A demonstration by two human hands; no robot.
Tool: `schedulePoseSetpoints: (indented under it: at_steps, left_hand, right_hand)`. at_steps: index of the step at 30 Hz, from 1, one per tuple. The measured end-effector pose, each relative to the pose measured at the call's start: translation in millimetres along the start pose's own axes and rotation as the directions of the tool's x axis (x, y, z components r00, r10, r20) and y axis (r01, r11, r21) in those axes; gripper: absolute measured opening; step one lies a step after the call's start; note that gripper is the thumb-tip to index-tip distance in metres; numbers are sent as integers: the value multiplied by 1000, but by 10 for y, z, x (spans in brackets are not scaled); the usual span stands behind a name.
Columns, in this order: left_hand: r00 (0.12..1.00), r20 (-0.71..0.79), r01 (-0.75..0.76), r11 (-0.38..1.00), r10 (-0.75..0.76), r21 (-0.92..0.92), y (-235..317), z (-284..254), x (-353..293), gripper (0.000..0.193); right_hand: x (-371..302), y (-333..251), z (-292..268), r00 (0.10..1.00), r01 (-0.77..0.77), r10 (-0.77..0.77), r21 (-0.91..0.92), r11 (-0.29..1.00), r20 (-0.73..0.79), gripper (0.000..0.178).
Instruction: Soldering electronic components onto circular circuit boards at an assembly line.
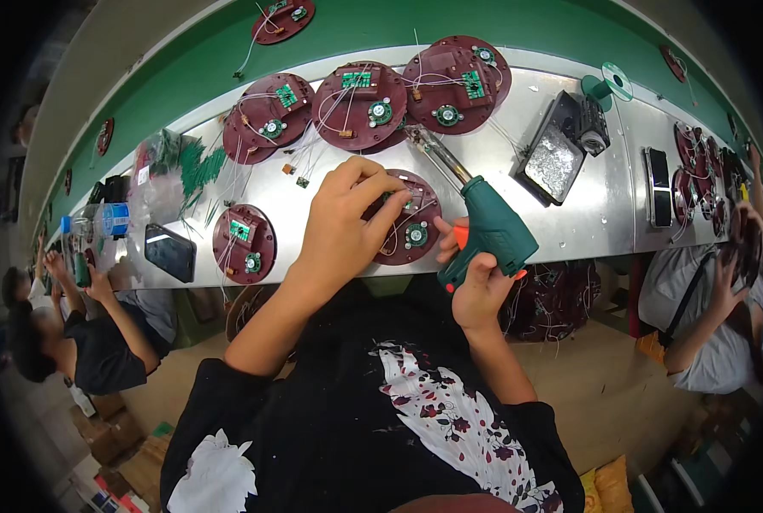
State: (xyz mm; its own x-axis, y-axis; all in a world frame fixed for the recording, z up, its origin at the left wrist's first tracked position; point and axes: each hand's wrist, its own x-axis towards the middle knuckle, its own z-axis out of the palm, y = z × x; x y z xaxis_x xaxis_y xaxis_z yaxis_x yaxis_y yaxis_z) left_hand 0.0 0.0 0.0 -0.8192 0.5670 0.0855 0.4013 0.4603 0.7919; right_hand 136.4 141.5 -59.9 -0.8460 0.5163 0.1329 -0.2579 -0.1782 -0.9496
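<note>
One green soldering gun (486, 210) points forward-left, its long axis slanting.

Hand tool (503, 232): the body is dark green, the trigger (461, 235) bright orange, the barrel (452, 167) silvery
Round discs (330, 107): dark maroon, all in one plain colour
Circuit boards (357, 79): bright green with black marks
Ring-shaped parts (381, 111): green on the edge, silver in the centre
Small connectors (346, 133): orange-brown
Worktop (505, 162): shiny silver-grey
Long strip behind the worktop (202, 64): deep green, without pattern
Tray (535, 190): black, with silver speckles inside
Spool (616, 81): green
Bottle (115, 220): transparent, with blue cap and blue label
Shirt of the wearer (330, 410): black, with white leaf shapes; the biggest one carries dark red flowers and dots
</note>
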Motion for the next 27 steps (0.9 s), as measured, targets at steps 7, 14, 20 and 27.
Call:
schedulePoseSetpoints:
  at_steps: [7,14,20,27]
  left_hand:
    - [965,-151,-209,977,213,44,-98,267,104,13]
    - [982,-161,-120,987,102,-106,-164,368,55,12]
    - [983,-184,-51,970,6,-236,-169,384,89,13]
    - [993,-114,0,962,-33,-273,-151,356,89,11]
  right_hand:
    - [59,-63,49,995,2,2,42,999,-96,77]
    - [-141,-270,-290,990,-40,-4,-310,950,-139,93]
    - [-344,-134,-760,998,48,-54,-285,957,-11,82]
    - [-324,-180,-666,998,19,-35,-313,950,-46,84]
